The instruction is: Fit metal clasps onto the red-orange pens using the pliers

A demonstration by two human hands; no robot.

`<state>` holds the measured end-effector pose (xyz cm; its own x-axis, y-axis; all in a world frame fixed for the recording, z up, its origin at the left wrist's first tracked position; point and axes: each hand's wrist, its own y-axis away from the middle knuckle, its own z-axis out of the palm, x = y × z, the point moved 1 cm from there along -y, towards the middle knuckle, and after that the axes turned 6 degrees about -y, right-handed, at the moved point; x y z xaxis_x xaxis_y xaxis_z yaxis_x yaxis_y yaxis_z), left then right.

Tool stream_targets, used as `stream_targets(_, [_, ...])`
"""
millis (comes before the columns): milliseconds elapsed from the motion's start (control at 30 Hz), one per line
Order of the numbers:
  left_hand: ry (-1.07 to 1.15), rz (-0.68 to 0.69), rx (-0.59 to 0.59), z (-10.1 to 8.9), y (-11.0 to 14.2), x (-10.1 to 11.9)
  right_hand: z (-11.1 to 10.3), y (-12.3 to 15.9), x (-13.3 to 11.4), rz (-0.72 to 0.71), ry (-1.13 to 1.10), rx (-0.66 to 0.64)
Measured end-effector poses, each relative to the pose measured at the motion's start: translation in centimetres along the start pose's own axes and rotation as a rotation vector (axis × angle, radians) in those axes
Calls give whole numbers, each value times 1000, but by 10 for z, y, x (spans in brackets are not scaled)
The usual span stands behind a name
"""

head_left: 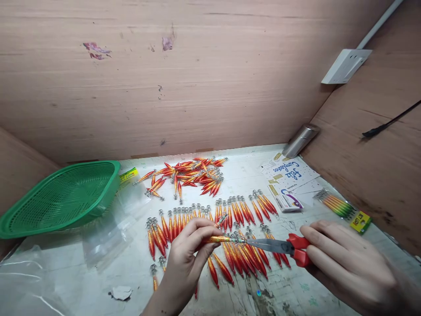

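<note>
Between thumb and fingers, my left hand (190, 252) pinches a red and gold squid jig (217, 239), its hooked end pointing right. My right hand (348, 263) grips a pair of long-nose pliers (272, 245) by red handles, partly hidden in the palm. The tips of the pliers meet the hook crown of the held jig. Below and behind both hands, rows of similar jigs (241, 259) lie on the table with their hooks toward the wall. A loose heap of more jigs (197, 173) lies farther back.
On the left sit a green plastic basket (101, 169) and clear plastic bags (105, 237). At the right are printed cards (292, 171), a small white box (284, 199), a metal flask (301, 140) and a packet of lures (342, 208). Wooden panels enclose the table.
</note>
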<state>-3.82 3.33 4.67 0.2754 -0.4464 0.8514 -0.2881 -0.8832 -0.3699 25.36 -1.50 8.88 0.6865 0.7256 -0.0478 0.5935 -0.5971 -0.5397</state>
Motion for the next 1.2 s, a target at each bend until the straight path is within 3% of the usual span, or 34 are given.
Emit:
stream_targets(633, [-30, -105, -96, -7, -1, 3, 3, -4, -7, -77, 109, -57])
stream_targets(1200, [-81, -17, -87, -10, -2, 8, -4, -11, -7, -85, 102, -92])
